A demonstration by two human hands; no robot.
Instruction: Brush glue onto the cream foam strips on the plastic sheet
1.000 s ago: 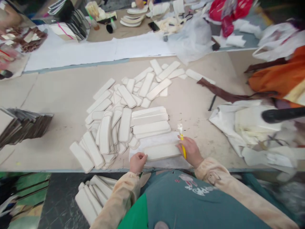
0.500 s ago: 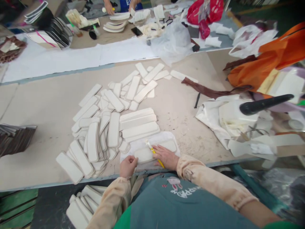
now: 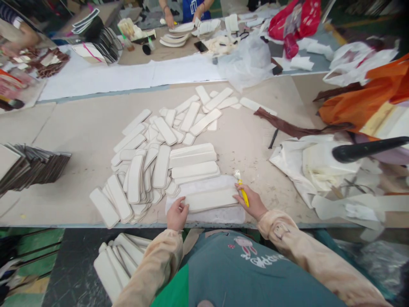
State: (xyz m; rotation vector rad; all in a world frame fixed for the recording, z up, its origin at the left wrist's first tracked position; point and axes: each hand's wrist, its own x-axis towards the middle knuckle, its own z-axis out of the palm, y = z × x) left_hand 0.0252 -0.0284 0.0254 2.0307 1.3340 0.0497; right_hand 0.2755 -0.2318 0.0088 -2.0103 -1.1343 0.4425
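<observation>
The pale flat piece (image 3: pixel 211 199) lies lengthwise on a white sheet (image 3: pixel 220 215), at the near edge of the table (image 3: pixel 79 132) and just in front of the person. The left hand (image 3: pixel 177 214) rests with bent fingers on the left end of the piece; I cannot tell if this grip pinches the end or only presses it down. The right hand (image 3: pixel 251 201) is at the right end, and its grip is closed around a yellow brush (image 3: pixel 243 194), whose pale tip points away from the body and is off the piece.

I judge the step in hand to be coating or wiping this one piece, with the brush at the end of a stroke. A next move would need the left hand to keep the piece from sliding and the brush tip to come down on its surface.

Just behind is a neat stack (image 3: pixel 193 162) of similar pieces, and to its left a loose heap (image 3: pixel 143 170) of them. More pieces (image 3: pixel 118 260) lie below the table edge. Dark sheets (image 3: pixel 28 166) are at the far left, and white scraps (image 3: pixel 306 166) and orange fabric (image 3: pixel 358 106) at the right.
</observation>
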